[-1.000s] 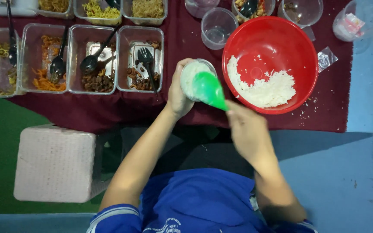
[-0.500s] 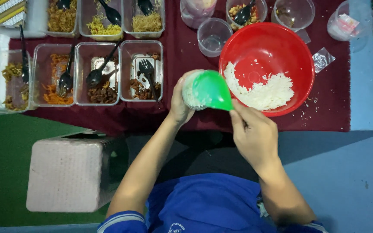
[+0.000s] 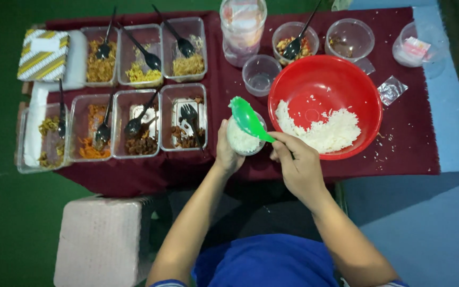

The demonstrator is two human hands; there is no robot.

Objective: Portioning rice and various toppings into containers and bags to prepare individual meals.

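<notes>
Striped box (image 3: 43,54) beside food trays (image 3: 142,87)

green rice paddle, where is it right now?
In the head view, the green rice paddle is held in the right hand, over the small rice-filled cup that the left hand grips, just left of the red bowl.

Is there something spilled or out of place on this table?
Yes. Loose white rice grains lie scattered on the maroon tablecloth just right of the red bowl, outside it. Otherwise the food trays stand in tidy rows. The left hand holds a small cup of rice; the right hand holds a green scoop.
</notes>
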